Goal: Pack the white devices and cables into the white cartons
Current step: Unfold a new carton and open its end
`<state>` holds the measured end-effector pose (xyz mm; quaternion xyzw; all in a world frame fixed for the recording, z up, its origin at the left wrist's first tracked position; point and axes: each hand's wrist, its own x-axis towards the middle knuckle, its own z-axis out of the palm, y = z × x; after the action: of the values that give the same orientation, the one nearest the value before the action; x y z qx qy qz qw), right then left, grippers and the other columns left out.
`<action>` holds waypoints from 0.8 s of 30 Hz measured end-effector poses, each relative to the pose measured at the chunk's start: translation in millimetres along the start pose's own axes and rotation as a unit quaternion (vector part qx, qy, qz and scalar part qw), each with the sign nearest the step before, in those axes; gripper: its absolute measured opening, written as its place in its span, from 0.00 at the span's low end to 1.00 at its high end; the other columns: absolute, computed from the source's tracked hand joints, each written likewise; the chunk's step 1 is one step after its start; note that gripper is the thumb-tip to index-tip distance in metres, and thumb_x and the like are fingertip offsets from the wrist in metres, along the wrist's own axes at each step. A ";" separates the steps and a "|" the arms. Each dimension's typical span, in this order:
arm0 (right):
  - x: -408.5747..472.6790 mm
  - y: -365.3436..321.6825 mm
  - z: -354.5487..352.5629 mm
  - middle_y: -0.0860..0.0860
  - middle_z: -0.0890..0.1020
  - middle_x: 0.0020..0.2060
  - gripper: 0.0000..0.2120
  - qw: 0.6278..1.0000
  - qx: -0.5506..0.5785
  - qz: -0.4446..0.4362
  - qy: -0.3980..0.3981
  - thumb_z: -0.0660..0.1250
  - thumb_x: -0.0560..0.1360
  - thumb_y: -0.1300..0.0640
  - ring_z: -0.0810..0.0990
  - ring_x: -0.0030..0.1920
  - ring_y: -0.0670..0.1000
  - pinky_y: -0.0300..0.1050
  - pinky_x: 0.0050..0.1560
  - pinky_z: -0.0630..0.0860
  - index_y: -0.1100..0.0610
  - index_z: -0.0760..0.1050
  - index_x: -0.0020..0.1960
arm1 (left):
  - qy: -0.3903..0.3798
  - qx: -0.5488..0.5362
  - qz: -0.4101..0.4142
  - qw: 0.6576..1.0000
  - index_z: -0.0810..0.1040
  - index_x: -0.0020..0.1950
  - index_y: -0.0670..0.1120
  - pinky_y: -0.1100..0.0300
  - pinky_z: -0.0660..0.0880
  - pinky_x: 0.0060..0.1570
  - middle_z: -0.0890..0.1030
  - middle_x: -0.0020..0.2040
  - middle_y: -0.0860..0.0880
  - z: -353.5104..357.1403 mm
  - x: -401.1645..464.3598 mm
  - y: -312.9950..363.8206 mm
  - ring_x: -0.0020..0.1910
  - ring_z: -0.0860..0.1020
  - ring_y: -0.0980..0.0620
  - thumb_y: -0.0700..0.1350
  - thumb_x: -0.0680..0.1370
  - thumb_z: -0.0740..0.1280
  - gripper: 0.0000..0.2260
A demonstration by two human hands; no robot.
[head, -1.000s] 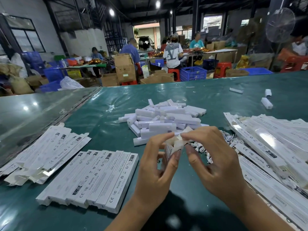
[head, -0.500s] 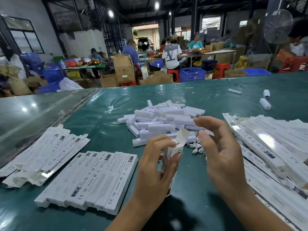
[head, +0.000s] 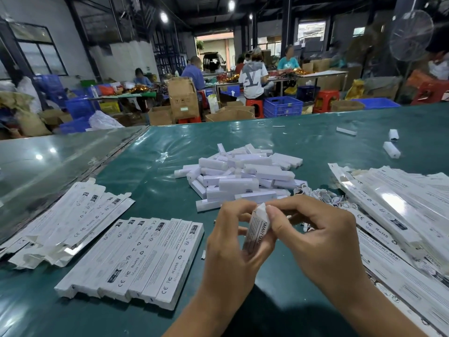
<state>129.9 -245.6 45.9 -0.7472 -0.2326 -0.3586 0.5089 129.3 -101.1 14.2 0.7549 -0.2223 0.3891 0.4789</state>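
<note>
My left hand (head: 233, 242) grips a long white carton (head: 257, 229), held nearly upright over the green table. The thumb of my right hand (head: 315, 242) presses the carton's top flap while its other fingers curl behind the top end. A heap of white devices (head: 240, 176) lies just beyond my hands. White cables (head: 325, 197) are tangled to the right of the heap. A row of closed cartons (head: 136, 259) lies flat at front left. What is inside the held carton is hidden.
Flat unfolded cartons (head: 65, 220) are piled at far left, and a bigger stack of cartons (head: 401, 215) covers the right side. Loose devices (head: 391, 149) lie at back right. Beyond the table's far edge (head: 291, 117), people work among crates and boxes.
The carton's top flap stood open half a second ago with my right hand lifted away. Now my right hand is back on the carton top and the flap is pushed down.
</note>
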 end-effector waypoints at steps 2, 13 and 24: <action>0.6 -0.1 -1.1 0.41 0.84 0.35 0.04 1.000 -0.022 -0.014 0.017 0.72 0.75 0.58 0.83 0.35 0.43 0.30 0.38 0.75 0.53 0.85 0.43 | 0.000 0.007 0.022 1.000 0.70 0.62 0.50 0.63 0.80 0.43 0.76 0.54 0.61 0.6 0.2 0.5 0.52 0.79 0.61 0.50 0.74 0.73 0.20; 0.9 3.8 -0.1 0.43 0.84 0.38 0.05 0.995 -0.065 -0.079 0.012 0.71 0.78 0.57 0.81 0.39 0.41 0.28 0.38 0.73 0.55 0.86 0.46 | 0.005 0.042 0.087 0.995 0.70 0.66 0.50 0.57 0.79 0.40 0.76 0.54 0.52 0.3 1.5 -3.0 0.49 0.79 0.55 0.43 0.73 0.77 0.25; 0.5 8.0 1.3 0.48 0.85 0.47 0.08 0.989 -0.087 -0.120 -0.009 0.69 0.79 0.56 0.83 0.47 0.44 0.33 0.48 0.77 0.57 0.86 0.52 | 0.020 0.050 0.084 0.995 0.74 0.65 0.49 0.57 0.80 0.40 0.78 0.54 0.51 0.5 0.1 -4.6 0.50 0.79 0.56 0.43 0.76 0.75 0.19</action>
<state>136.4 -247.4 41.3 -0.7589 -0.2926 -0.4291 0.3930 132.8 -99.5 11.6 0.7489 -0.2555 0.4533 0.4103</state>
